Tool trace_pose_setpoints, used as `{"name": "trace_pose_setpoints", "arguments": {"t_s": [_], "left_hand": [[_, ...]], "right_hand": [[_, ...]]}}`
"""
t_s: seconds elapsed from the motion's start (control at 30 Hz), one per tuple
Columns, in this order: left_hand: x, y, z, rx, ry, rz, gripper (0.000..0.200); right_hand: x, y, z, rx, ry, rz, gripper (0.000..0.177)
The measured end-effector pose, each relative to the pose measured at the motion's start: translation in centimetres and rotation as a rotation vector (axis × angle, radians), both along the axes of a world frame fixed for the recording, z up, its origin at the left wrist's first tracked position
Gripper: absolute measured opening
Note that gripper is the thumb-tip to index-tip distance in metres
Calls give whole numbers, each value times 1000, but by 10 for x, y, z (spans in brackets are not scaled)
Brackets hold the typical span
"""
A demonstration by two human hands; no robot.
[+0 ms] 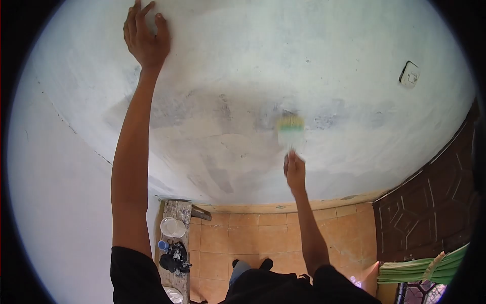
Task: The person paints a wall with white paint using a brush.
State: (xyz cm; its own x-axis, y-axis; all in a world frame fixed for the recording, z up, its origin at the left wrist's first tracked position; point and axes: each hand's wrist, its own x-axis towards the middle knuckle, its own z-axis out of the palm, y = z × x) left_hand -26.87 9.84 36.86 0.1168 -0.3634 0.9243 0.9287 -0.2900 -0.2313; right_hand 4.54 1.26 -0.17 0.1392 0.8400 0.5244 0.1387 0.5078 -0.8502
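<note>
My right hand (295, 172) is closed round the handle of a wide paint brush (291, 133), whose bristles point up against the wall (243, 71). The brush is slightly blurred. Grey, patchy marks show on the whitish wall around the bristles and to their left. High at the upper left, my left hand (147, 35) rests against the wall with its fingers apart, holding nothing.
A worn wooden bench (179, 210) at the lower left bears white containers (173, 227), a blue cup (163, 245) and a black cloth or bag (175, 258). A wall switch (410, 74), dark door (430, 207), green curtain (445, 266) and tiled floor (238, 238) are also visible.
</note>
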Motion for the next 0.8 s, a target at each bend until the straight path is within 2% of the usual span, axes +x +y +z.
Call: {"name": "trace_pose_setpoints", "arguments": {"t_s": [0.1, 0.17, 0.2, 0.27, 0.33, 0.4, 0.5, 0.53, 0.57, 0.6, 0.63, 0.73, 0.77, 0.8], "left_hand": [[0, 0, 0, -13, -7, 7, 29], [-2, 0, 0, -19, -16, 24, 30], [-1, -1, 1, -25, -24, 17, 30], [3, -2, 0, -42, -36, -2, 30], [-12, 9, 4, -3, -1, 25, 30], [-20, 13, 1, 17, 11, 45, 29], [-19, 15, 5, 27, -1, 52, 28], [-18, 13, 4, 11, -3, 56, 29], [-17, 11, 2, -7, -5, 58, 30], [-16, 11, 2, 5, 0, 51, 29], [-15, 12, 3, 21, 4, 42, 28], [-16, 11, 1, 9, -7, 36, 27], [-15, 12, 3, 3, -12, 36, 27], [-14, 13, 5, 5, -6, 41, 27]], "right_hand": [[-1, 20, 78, 25, 15, 44, 52], [-10, 27, 102, -61, 196, 173, 53], [-13, 31, 85, -75, 186, 151, 53], [-20, 35, 14, -105, 171, 100, 54], [-19, 8, -39, -334, 76, 135, 49], [-19, -23, -52, -497, 171, 171, 50], [-14, -27, 4, -419, 251, 203, 54], [-12, -21, 42, -359, 238, 189, 53], [-4, -10, 67, -140, 148, 213, 52], [-3, -7, 105, -130, 178, 209, 52], [0, 8, 120, -24, 63, 111, 54], [0, 16, 134, -218, 230, 209, 55], [3, 37, 89, -20, 52, 105, 55], [4, 33, 58, -119, 55, 94, 56]]}}
